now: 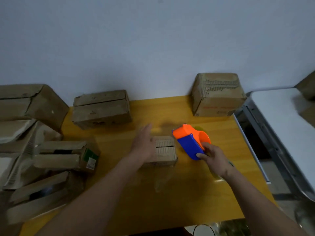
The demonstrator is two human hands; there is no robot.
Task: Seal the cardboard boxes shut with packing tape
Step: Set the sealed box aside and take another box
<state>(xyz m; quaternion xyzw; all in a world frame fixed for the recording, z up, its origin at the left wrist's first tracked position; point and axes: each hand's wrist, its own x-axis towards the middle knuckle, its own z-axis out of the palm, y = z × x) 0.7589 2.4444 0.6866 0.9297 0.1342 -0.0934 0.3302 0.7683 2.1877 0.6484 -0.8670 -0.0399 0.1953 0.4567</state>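
Observation:
A small cardboard box (166,150) sits mid-table, its top flaps closed with a dark seam between them. My left hand (144,143) lies flat on the box's left part with fingers straight, pointing away from me. My right hand (214,159) grips an orange and blue tape dispenser (190,142) just right of the box, holding it by its blue near end. The dispenser's orange nose points toward the box's far right corner.
The yellow table (170,193) also carries a closed box (101,109) at the back left and a taller box (217,94) at the back right. Several open, crumpled boxes (56,157) crowd the left side. A white table (281,116) stands to the right.

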